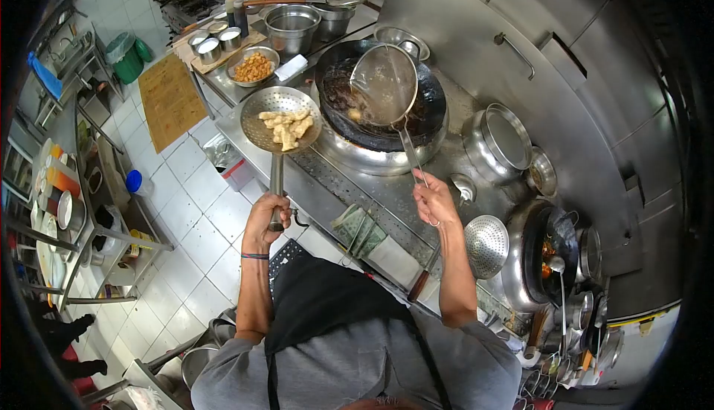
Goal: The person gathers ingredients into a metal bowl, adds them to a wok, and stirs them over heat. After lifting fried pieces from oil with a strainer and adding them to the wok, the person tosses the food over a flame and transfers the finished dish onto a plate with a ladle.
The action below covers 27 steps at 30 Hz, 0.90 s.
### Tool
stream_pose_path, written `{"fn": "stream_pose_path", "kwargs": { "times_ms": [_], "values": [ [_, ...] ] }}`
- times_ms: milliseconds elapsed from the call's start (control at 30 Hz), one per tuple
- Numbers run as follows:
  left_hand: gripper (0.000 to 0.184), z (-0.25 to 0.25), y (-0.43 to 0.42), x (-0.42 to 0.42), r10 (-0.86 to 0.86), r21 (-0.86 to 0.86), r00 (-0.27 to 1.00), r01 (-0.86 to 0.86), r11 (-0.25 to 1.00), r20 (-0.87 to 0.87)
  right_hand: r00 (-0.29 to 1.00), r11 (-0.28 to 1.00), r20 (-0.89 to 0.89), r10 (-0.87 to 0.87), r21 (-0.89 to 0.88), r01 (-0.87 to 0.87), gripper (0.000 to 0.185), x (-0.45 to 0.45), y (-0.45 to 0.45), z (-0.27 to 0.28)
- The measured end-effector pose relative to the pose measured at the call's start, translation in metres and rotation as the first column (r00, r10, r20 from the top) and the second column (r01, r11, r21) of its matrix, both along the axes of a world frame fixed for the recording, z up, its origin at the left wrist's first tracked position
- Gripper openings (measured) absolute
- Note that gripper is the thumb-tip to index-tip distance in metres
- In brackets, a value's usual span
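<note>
My left hand [266,215] is closed round the handle of a perforated skimmer [256,138], held out over the counter's front edge. Pale fried pieces of food [286,127] lie in its bowl. With my right hand [435,200] I grip the thin handle of a fine-mesh strainer [387,86], which is over the large black wok [435,105]. Dark oil shows in the wok, with a small pale piece [355,114] near the strainer's edge. The strainer hides part of the oil.
Left of the wok stand a bowl of orange fried pieces [253,68], small white-filled containers [209,49] and a metal pot [292,30]. On the right are metal pots [498,142], another perforated skimmer [486,246] and a second wok [547,250] holding a ladle. Folded cloths [361,229] lie at the front edge.
</note>
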<state>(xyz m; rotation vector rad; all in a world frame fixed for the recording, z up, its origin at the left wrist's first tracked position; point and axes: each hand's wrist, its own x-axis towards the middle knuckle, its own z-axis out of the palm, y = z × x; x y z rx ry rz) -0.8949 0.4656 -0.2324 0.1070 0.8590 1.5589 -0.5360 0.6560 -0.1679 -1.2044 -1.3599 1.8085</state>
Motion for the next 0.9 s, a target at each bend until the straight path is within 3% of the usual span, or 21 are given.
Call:
{"fn": "stream_pose_path", "kwargs": {
  "times_ms": [233,467,567,767,900],
  "values": [
    [0.023,0.0,-0.004,0.016,-0.068,0.004,0.996,0.068,0.998,0.053,0.999,0.998,-0.051,0.012,-0.068,-0.015,0.055,0.004,-0.022,0.008],
    [0.02,0.007,0.004,0.018,-0.108,0.005,0.994,0.108,0.994,0.015,0.95,0.98,-0.312,-0.013,-0.19,-0.049,0.049,-0.033,-0.008,-0.003],
    [0.019,0.001,0.008,0.013,-0.119,0.021,0.993,0.12,0.993,-0.026,0.948,0.983,-0.314,0.051,-0.152,-0.103,0.058,-0.056,-0.004,0.01],
    [0.018,0.0,0.018,0.004,-0.103,-0.002,0.993,0.103,0.995,-0.056,0.983,0.982,-0.025,0.18,0.07,-0.178,0.047,-0.091,-0.005,0.036],
    [0.017,-0.014,0.026,-0.008,-0.094,-0.002,0.995,0.094,0.996,-0.029,0.995,0.976,0.034,0.089,0.197,-0.094,0.043,-0.098,0.001,0.033]
  ]
}}
